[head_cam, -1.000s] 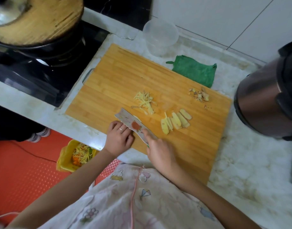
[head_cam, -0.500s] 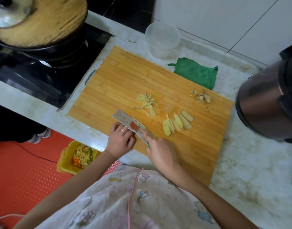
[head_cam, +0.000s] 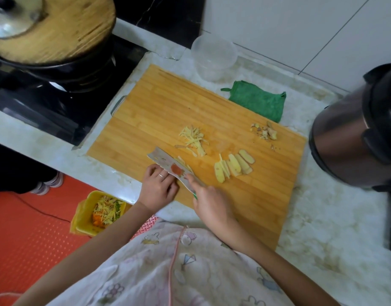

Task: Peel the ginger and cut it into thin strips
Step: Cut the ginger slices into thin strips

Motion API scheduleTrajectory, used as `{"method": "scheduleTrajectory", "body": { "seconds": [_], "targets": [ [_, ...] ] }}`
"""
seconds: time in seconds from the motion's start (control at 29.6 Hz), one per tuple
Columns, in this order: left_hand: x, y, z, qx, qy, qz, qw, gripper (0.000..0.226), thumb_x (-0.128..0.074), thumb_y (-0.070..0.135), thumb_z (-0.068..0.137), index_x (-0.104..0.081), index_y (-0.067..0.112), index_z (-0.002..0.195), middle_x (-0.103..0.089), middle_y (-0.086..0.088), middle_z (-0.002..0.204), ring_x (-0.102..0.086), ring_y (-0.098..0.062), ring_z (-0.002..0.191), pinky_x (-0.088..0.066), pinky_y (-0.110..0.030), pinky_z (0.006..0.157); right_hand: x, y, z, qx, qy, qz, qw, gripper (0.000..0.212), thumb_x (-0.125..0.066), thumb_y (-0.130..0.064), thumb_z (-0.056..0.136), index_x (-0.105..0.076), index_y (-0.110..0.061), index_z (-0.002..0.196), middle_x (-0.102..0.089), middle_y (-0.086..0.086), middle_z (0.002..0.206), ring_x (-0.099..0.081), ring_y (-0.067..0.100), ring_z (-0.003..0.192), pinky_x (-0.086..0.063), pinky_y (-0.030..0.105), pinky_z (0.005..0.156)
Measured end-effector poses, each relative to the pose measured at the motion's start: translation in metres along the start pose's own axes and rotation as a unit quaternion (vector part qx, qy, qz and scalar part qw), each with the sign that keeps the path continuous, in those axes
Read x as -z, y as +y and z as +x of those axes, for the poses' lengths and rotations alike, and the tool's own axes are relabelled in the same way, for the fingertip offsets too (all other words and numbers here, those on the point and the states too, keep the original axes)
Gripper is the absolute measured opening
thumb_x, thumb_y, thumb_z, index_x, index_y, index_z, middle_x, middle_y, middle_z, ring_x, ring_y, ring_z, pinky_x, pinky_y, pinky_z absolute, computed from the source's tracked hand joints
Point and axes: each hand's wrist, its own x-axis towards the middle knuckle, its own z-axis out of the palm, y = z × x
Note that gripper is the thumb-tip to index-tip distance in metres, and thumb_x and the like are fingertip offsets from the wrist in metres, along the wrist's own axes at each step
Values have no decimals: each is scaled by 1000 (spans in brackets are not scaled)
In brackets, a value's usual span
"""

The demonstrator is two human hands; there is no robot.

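**Fig. Cutting the ginger into strips, head view.** The right grip (head_cam: 212, 207) is closed round the handle of the knife (head_cam: 166, 164), forefinger reaching toward the heel of the blade. The blade stands on edge over the near part of the cutting board (head_cam: 159, 107). The left grip (head_cam: 158, 187) lies against the blade's near flat with its fingers curled under. Any ginger it steadies is hidden behind blade and knuckles, so it cannot be told whether this grip holds anything.

A few thin strips (head_cam: 183, 161) show just beyond the blade. Farther out lie a strip pile (head_cam: 192, 139), a fanned row of peeled slices (head_cam: 234, 166) not yet cut, and peel scraps (head_cam: 265, 132) near the board's far right corner.

Judgement: peeling looks done and the cutting is partway through. For even strips:
- the knuckles guide the blade flat, with fingertips tucked back;
- the stack stays low so that slices do not slide;
- the edge advances one sliver per stroke.

Risk: a fingertip strays under the edge as the stack shortens.
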Motion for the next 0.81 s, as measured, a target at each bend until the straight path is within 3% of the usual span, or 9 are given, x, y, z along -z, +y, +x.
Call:
{"method": "scheduleTrajectory", "body": {
  "seconds": [0.1, 0.24, 0.44, 0.61, 0.71, 0.81],
  "targets": [
    [0, -1, -1, 21, -24, 3, 999, 26, -38, 14, 90, -61, 10, 80, -60, -4, 74, -53, -24, 70, -41, -37, 77, -3, -2, 10, -5, -2, -2, 1000, 62, -48, -17, 96, -19, -31, 150, -65, 7, 97, -60, 24, 76, -36, 31, 56],
    [1, 1, 0, 23, -26, -2, 999, 23, -37, 14, 91, -60, 11, 86, -59, -3, 80, -51, -24, 72, -43, -38, 76, 2, 0, 13, 1, 0, 0, 1000, 61, -50, -21, 96, -22, -34, 148, -69, 9, 98, -65, 26, 83, -39, 30, 57],
    [2, 2, 1, 18, -3, 2, 1000, 21, -42, 11, 88, -60, 10, 78, -60, -5, 70, -45, -20, 70, -39, -36, 78, 9, 1, -6, 17, 2, -16, 1000, 59, -47, -18, 97, -21, -31, 149, -66, 7, 98, -55, 22, 69, -18, 23, 40],
    [2, 3, 0, 19, 4, 1, 1000, 17, -45, 9, 85, -59, 10, 76, -59, -5, 69, -45, -20, 69, -40, -36, 79, 2, 0, -3, 20, 3, 8, 1000, 61, -50, -16, 96, -22, -29, 149, -67, 8, 101, -63, 24, 83, -32, 28, 56],
    [0, 2, -1, 26, -14, 1, 1000, 14, -44, 11, 87, -58, 12, 88, -63, -5, 76, -50, -20, 73, -42, -37, 81, 2, 2, 1, 8, -8, 15, 1000, 62, -51, -17, 96, -22, -29, 150, -68, 10, 96, -61, 24, 75, -34, 28, 55],
    [0, 1, 0, 32, -23, 0, 999, 19, -41, 12, 89, -60, 11, 91, -64, -4, 79, -52, -20, 74, -42, -36, 82, 2, 3, 3, 9, -15, 24, 1000, 63, -52, -17, 95, -23, -29, 149, -68, 11, 96, -64, 25, 79, -37, 29, 55]
  ]
}}
